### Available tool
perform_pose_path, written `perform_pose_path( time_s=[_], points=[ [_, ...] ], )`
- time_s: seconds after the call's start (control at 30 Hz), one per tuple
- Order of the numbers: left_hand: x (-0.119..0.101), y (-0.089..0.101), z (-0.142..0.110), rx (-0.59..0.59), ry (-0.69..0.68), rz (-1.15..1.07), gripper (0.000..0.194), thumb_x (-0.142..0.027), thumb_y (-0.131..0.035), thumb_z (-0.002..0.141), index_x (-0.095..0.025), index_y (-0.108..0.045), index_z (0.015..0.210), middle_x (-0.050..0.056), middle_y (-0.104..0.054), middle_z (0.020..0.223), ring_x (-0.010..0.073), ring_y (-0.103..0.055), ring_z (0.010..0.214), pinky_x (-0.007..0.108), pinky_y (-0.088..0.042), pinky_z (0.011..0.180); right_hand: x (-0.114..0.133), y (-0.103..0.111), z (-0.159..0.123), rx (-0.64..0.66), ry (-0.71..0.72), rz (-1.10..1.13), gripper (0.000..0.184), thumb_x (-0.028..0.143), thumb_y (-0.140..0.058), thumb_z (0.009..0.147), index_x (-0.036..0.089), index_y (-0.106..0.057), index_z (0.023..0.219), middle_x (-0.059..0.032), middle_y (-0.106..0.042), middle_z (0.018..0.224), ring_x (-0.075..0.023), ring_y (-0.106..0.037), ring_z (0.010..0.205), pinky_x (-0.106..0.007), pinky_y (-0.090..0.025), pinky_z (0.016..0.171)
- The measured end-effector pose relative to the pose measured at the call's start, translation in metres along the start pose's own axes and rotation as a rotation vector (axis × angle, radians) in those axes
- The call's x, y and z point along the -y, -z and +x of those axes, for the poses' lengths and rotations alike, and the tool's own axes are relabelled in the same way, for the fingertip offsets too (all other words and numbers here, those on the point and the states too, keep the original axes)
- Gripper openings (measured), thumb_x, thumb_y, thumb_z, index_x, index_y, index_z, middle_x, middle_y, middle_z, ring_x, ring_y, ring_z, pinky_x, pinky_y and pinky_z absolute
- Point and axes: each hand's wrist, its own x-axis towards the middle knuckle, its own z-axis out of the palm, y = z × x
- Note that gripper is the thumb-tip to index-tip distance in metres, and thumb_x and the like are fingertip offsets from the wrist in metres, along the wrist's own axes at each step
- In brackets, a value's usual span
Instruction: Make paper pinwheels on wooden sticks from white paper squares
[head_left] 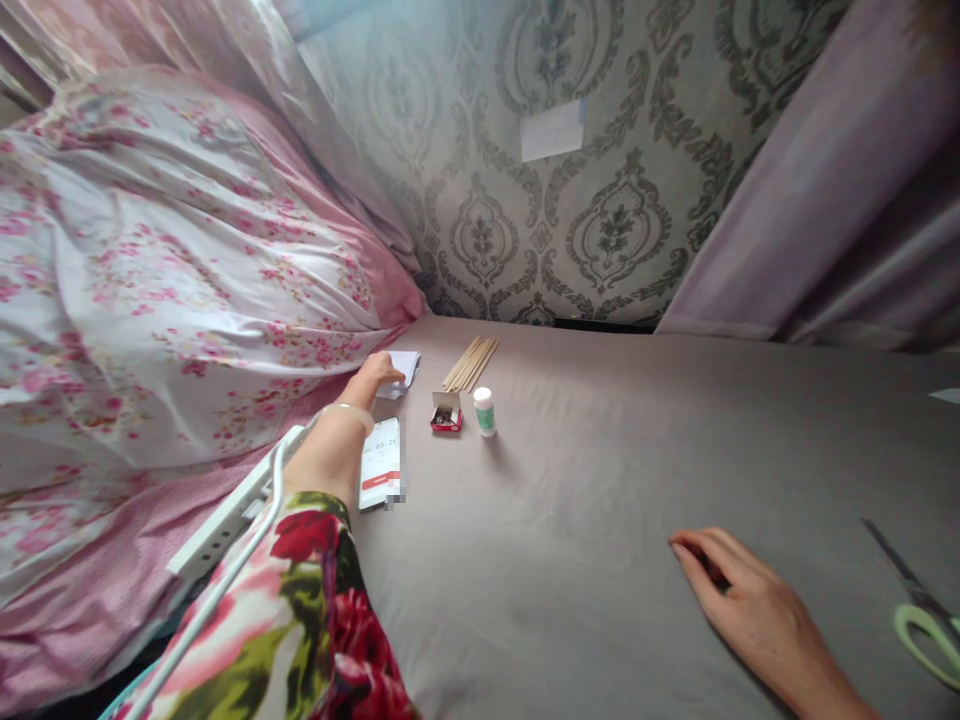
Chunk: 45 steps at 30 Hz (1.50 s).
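The left hand [384, 371], phone [379, 462] on the wrist side of its fingers, touches white papers [407, 368]; whether it grips, I cannot tell. Right of those fingers: red box [446, 425], wooden sticks [470, 365], white bottle [485, 412]. The right hand [742, 595] has fingers curled closed, scissors [915, 592] to their right.

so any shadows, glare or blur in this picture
All in the head view: a bluish haze washes over the top of the wallpaper; the bottle casts a soft shadow to its lower right; the phone has coarse, blocky pixels along its right edge.
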Motion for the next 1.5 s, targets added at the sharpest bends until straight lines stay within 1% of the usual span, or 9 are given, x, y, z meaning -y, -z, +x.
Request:
perform_pose_path(
  time_s=[0.17, 0.27, 0.43, 0.63, 0.83, 1.0, 1.3, 1.4, 1.5],
  points=[
    [0.002, -0.002, 0.007, -0.021, -0.008, 0.071, 0.028, -0.029, -0.076, 0.056, -0.009, -0.074, 0.075, 0.017, -0.073, 0.082, 0.0282, -0.068, 0.089, 0.029, -0.051, 0.076, -0.002, 0.0, -0.002, 0.008, -0.011, 0.001, 0.031, 0.047, -0.042, 0.093, 0.024, -0.063, 0.088, -0.0023, -0.067, 0.085, -0.0161, -0.064, 0.072, -0.027, -0.049, 0.069],
    [0.006, -0.006, 0.009, -0.035, -0.013, 0.086, 0.03, -0.029, -0.074, 0.059, -0.008, -0.075, 0.08, 0.016, -0.073, 0.084, 0.0277, -0.068, 0.088, 0.028, -0.051, 0.076, -0.002, 0.0, -0.002, 0.008, -0.024, -0.001, 0.032, 0.048, -0.042, 0.092, 0.024, -0.063, 0.088, -0.0027, -0.067, 0.085, -0.0164, -0.064, 0.071, -0.028, -0.049, 0.068],
    [0.01, -0.012, 0.012, -0.059, -0.011, 0.099, 0.033, -0.025, -0.071, 0.061, -0.008, -0.074, 0.089, 0.018, -0.073, 0.09, 0.0294, -0.068, 0.089, 0.029, -0.051, 0.077, 0.001, 0.0, -0.001, 0.002, -0.044, 0.002, 0.033, 0.049, -0.042, 0.09, 0.024, -0.063, 0.086, -0.0037, -0.067, 0.084, -0.0173, -0.063, 0.068, -0.029, -0.049, 0.066],
    [0.005, -0.013, 0.013, -0.098, 0.007, 0.135, 0.039, -0.02, -0.07, 0.059, -0.004, -0.073, 0.094, 0.023, -0.071, 0.094, 0.0352, -0.067, 0.093, 0.035, -0.051, 0.081, 0.001, 0.0, -0.001, 0.001, -0.038, -0.017, 0.031, 0.048, -0.043, 0.09, 0.024, -0.063, 0.087, -0.0036, -0.067, 0.084, -0.0173, -0.063, 0.069, -0.029, -0.049, 0.067],
    [0.0, -0.012, 0.01, -0.106, 0.027, 0.147, 0.045, -0.02, -0.07, 0.059, -0.004, -0.071, 0.101, 0.022, -0.07, 0.098, 0.0351, -0.065, 0.097, 0.034, -0.051, 0.085, 0.003, 0.001, -0.001, -0.001, -0.044, -0.026, 0.031, 0.048, -0.043, 0.091, 0.024, -0.062, 0.088, -0.0035, -0.067, 0.085, -0.0175, -0.063, 0.07, -0.03, -0.048, 0.067],
    [0.0, -0.011, 0.009, -0.126, 0.045, 0.132, 0.045, -0.02, -0.071, 0.058, -0.004, -0.071, 0.101, 0.022, -0.07, 0.098, 0.0355, -0.065, 0.099, 0.035, -0.051, 0.086, 0.003, 0.0, 0.0, -0.007, -0.04, -0.03, 0.031, 0.047, -0.043, 0.09, 0.024, -0.062, 0.087, -0.0037, -0.067, 0.083, -0.0176, -0.063, 0.068, -0.03, -0.048, 0.066],
    [0.01, -0.011, 0.015, -0.188, 0.112, -0.025, 0.028, -0.024, -0.072, 0.056, -0.015, -0.076, 0.082, 0.01, -0.073, 0.085, 0.0286, -0.066, 0.093, 0.03, -0.051, 0.082, 0.002, -0.001, -0.001, 0.005, -0.045, -0.024, 0.03, 0.047, -0.043, 0.091, 0.024, -0.062, 0.088, -0.0037, -0.066, 0.084, -0.0171, -0.062, 0.069, -0.028, -0.048, 0.066],
    [0.015, -0.013, 0.014, -0.219, 0.142, -0.136, 0.023, -0.024, -0.069, 0.057, -0.015, -0.075, 0.077, 0.011, -0.073, 0.078, 0.0277, -0.067, 0.088, 0.029, -0.052, 0.078, 0.002, -0.001, -0.001, 0.003, -0.036, -0.024, 0.029, 0.046, -0.044, 0.092, 0.024, -0.062, 0.088, -0.0025, -0.066, 0.084, -0.0163, -0.062, 0.07, -0.027, -0.048, 0.067],
    [0.021, -0.017, 0.008, -0.258, 0.162, -0.278, 0.024, -0.024, -0.065, 0.06, -0.011, -0.074, 0.078, 0.013, -0.072, 0.075, 0.0277, -0.068, 0.08, 0.031, -0.052, 0.07, 0.002, -0.001, 0.0, 0.009, -0.034, -0.029, 0.028, 0.045, -0.043, 0.092, 0.024, -0.062, 0.089, -0.0021, -0.066, 0.085, -0.016, -0.062, 0.07, -0.027, -0.048, 0.067]
  ],
)
